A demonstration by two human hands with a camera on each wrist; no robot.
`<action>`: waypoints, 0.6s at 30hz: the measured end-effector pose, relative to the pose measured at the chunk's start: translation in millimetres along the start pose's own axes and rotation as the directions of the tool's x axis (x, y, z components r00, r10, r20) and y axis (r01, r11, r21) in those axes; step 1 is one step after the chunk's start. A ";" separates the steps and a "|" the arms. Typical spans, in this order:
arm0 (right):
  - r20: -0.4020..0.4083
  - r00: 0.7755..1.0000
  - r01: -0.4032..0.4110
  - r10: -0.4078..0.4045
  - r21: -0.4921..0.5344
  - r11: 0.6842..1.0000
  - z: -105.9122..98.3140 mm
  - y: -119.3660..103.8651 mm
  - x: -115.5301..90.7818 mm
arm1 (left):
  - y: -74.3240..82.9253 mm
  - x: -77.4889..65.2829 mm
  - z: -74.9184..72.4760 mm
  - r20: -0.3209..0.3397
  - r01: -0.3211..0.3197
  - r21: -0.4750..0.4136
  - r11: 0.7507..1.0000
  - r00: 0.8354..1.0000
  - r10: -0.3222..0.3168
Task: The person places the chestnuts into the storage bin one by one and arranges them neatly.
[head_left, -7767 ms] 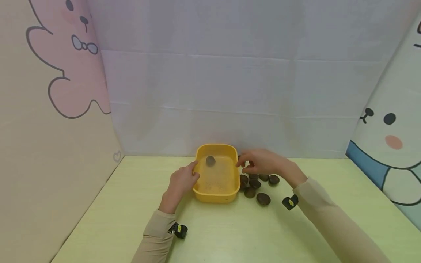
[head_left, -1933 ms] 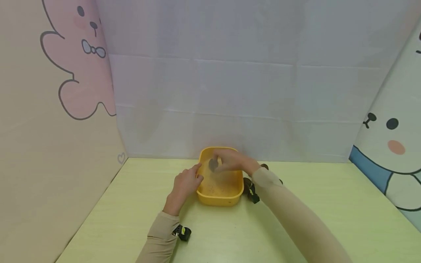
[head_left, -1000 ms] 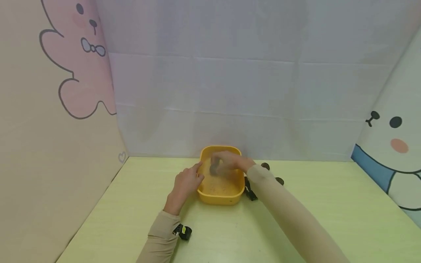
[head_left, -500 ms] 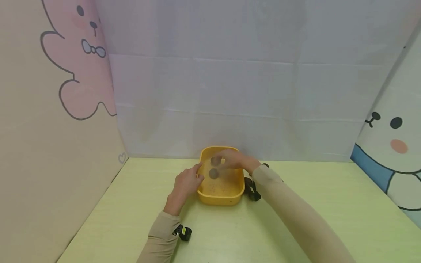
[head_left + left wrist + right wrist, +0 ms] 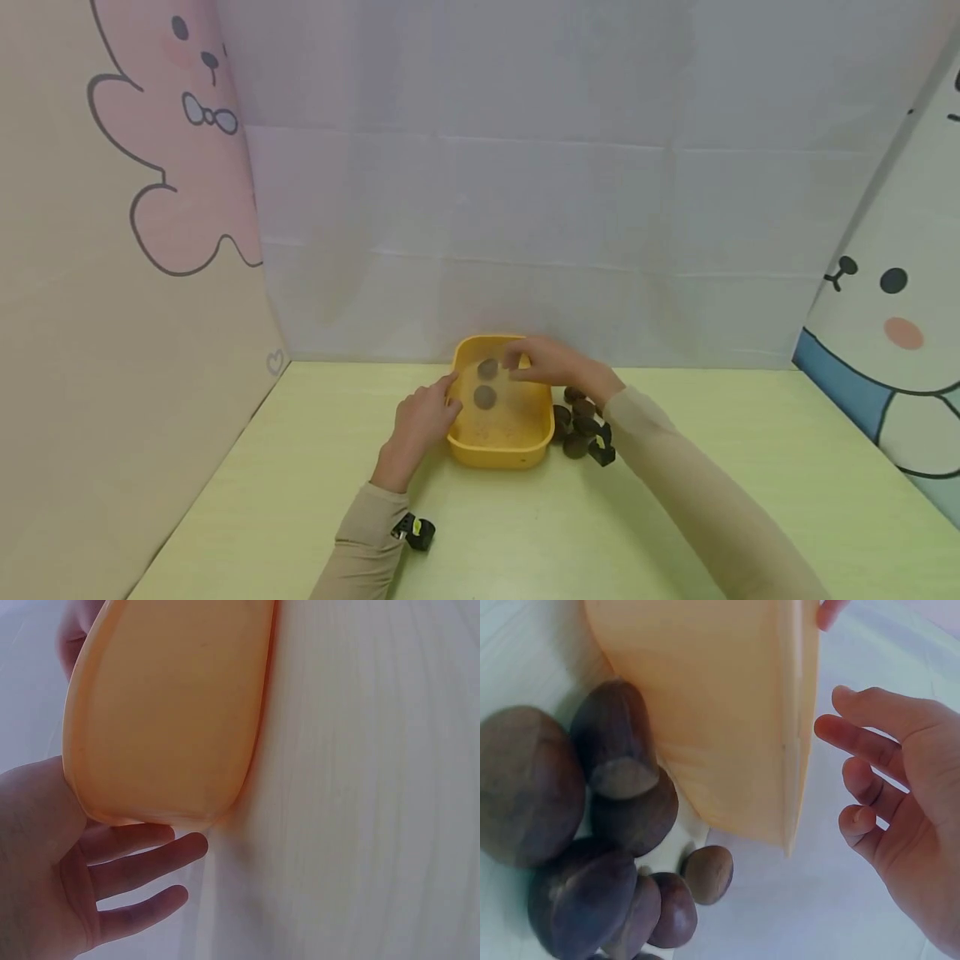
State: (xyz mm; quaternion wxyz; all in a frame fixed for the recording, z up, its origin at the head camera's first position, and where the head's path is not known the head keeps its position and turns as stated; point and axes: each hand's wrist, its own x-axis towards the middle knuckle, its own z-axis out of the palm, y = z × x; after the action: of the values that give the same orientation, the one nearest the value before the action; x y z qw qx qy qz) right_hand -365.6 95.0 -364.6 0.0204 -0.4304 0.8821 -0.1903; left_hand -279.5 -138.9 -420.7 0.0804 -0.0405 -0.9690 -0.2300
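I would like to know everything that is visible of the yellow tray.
The tray is yellow, apparently plastic, with rounded corners, raised walls and a dark mark on its near side. It sits upright on the table, close to the backdrop. Two nuts lie inside, one behind the other; more nuts lie right of it. The left hand touches its left rim; the right hand is above its right side.
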 end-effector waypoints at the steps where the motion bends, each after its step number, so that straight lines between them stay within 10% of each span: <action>1: -0.006 1.000 -0.007 0.007 -0.001 1.000 -1.0 0.0 -2.2 | -0.1 -0.1 -0.3 0.000 0.002 0.000 1.000 1.000 -0.002; 18: -0.088 0.996 0.006 -0.004 0.025 1.000 -9.3 5.9 -42.1 | 0.5 0.3 0.4 -0.007 0.010 0.023 1.000 1.000 -0.010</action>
State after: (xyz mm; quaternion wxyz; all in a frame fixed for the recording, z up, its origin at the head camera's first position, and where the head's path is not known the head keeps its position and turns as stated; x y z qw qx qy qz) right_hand -345.4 133.6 -363.4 -0.0136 -0.4234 0.8787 -0.2202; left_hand -279.8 -138.3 -420.8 0.0830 -0.0341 -0.9715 -0.2195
